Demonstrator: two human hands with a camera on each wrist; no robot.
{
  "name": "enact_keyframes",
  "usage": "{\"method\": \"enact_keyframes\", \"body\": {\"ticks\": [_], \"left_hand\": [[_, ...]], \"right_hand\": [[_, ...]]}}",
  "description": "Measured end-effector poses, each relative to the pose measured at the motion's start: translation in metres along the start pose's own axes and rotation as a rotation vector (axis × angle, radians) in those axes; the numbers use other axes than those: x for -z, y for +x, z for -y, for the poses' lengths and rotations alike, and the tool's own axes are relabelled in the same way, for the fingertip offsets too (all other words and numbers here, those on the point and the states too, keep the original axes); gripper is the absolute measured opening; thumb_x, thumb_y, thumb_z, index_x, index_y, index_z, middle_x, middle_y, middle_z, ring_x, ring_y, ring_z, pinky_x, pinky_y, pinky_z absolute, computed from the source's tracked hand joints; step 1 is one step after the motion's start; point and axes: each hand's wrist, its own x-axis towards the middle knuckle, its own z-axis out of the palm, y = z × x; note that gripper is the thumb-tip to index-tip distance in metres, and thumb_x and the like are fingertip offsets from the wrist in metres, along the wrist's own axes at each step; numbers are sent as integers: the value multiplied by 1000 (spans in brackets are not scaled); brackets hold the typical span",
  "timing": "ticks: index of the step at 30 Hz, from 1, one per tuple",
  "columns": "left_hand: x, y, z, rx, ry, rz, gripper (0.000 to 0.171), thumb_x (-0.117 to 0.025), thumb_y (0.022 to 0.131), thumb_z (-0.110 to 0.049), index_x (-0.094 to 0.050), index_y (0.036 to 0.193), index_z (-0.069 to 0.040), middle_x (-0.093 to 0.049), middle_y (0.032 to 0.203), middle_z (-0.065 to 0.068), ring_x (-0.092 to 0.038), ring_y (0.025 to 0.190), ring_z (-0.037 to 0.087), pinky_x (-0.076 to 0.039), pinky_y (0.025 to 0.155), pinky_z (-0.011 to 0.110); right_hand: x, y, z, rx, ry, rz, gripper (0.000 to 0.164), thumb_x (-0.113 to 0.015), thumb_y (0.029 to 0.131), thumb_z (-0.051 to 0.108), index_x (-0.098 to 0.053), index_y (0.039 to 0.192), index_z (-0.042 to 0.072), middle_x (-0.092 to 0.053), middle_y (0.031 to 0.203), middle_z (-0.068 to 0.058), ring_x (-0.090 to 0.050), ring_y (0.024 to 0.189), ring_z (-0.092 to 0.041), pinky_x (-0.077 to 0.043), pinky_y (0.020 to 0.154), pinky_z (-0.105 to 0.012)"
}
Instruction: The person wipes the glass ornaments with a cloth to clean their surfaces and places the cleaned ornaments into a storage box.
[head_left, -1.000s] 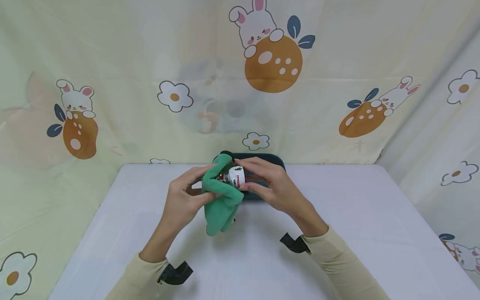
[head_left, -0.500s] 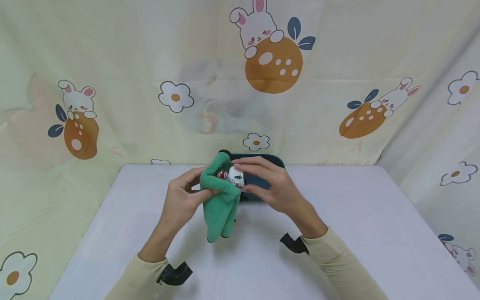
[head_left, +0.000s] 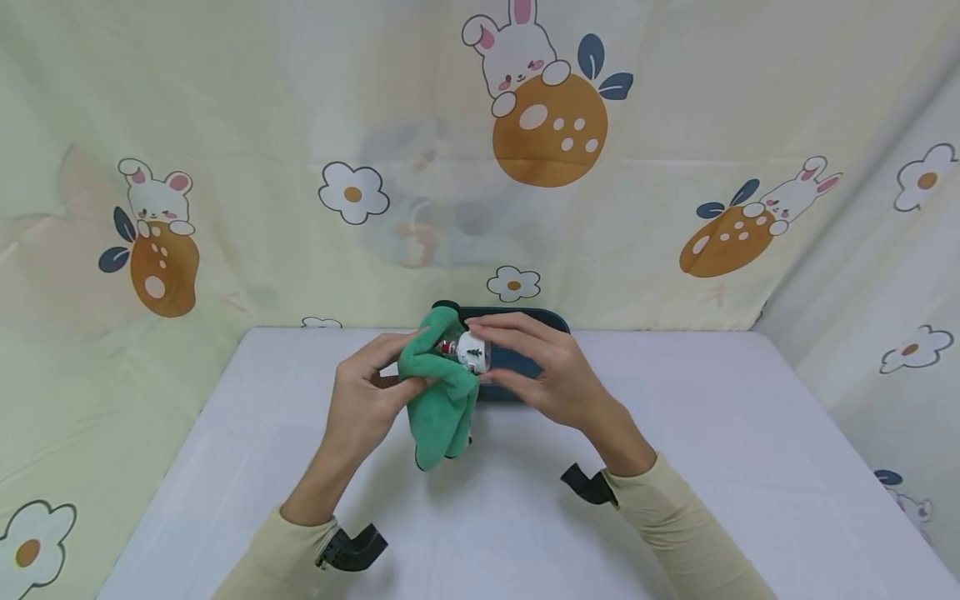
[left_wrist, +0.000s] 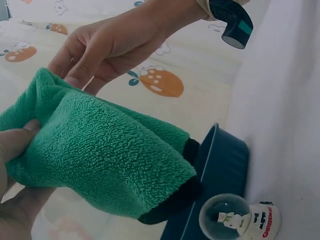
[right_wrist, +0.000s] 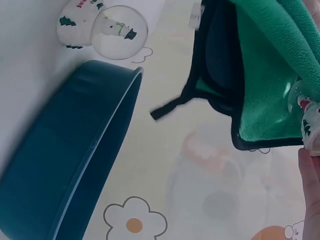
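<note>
One snow globe (head_left: 473, 353), gripped by my right hand (head_left: 555, 367), sits partly inside the green cloth (head_left: 437, 417) my left hand (head_left: 366, 383) pinches.

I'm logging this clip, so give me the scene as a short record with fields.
Left hand: holds green cloth with dark edging
Right hand: pinches snow globe by its white base
Globe pose: dome turned into the cloth's fold
Container: dark blue bin on white table
Second globe: standing beside the bin, snowman inside
Backdrop: rabbit and flower print
</note>
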Motion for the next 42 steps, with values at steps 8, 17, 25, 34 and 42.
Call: {"method": "enact_keyframes", "body": {"ticks": [8, 17, 25, 34, 42], "left_hand": [[-2, 1, 0, -102, -32, 12, 51, -78, 82, 11, -69, 130, -5, -67, 124, 9, -65, 116, 22, -61, 86, 33], [-4, 1, 0, -173, -32, 37, 55, -78, 80, 15, -67, 131, -2, -64, 129, 11, -64, 119, 22, -61, 85, 33], [-4, -1, 1, -269, 30, 56, 56, -78, 76, 18, -67, 129, 2, -62, 131, 17, -62, 121, 19, -61, 86, 29], [-2, 0, 1, -330, 71, 84, 56, -79, 77, 16, -68, 128, -3, -62, 133, 16, -62, 123, 22, -59, 91, 28], [-2, -1, 2, -216, -94, 115, 58, -76, 76, 22, -66, 130, 3, -58, 136, 17, -59, 126, 24, -57, 97, 33]], "right_hand": [[0, -1, 2, -157, 128, 16, 57, -83, 80, -3, -64, 134, 0, -65, 131, -12, -65, 119, -23, -61, 91, -34], [0, -1, 3, -235, 163, 21, 49, -77, 86, -5, -64, 133, -2, -69, 123, -13, -69, 109, -22, -62, 85, -30], [1, -3, 3, -297, 157, 27, 40, -73, 93, 6, -67, 132, 3, -71, 121, -9, -70, 101, -17, -62, 80, -28], [4, -3, 3, -367, 233, 94, 42, -67, 98, 8, -60, 139, -1, -69, 124, -10, -67, 99, -15, -61, 82, -25], [5, -3, 4, -393, 403, 134, 50, -69, 95, 1, -56, 143, 0, -62, 129, -11, -63, 113, -22, -58, 96, -35]]}}
